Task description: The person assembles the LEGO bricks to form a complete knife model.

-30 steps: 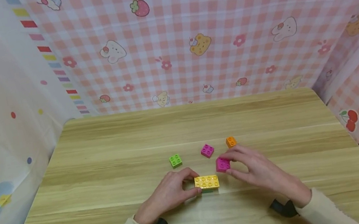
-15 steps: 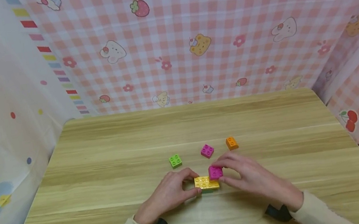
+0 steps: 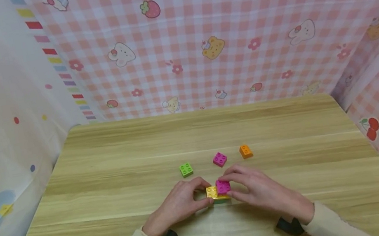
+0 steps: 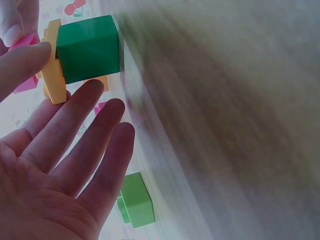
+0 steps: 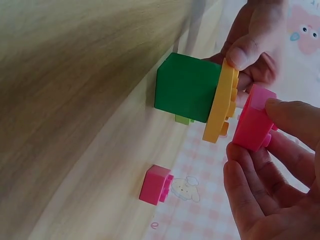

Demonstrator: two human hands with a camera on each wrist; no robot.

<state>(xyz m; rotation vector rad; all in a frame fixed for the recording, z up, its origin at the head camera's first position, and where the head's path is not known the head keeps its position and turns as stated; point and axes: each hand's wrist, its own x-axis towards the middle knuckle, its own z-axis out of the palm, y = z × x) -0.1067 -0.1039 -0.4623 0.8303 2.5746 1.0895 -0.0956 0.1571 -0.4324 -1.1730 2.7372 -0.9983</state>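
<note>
Work sits mid-table left to right, well in from side and far edges of wooden table [image 3: 124, 154].

Drop that: no. Pinches yellow plate [image 3: 211, 192] by left end with left hand [image 3: 179, 203], using thumb and index finger; keeps
</note>
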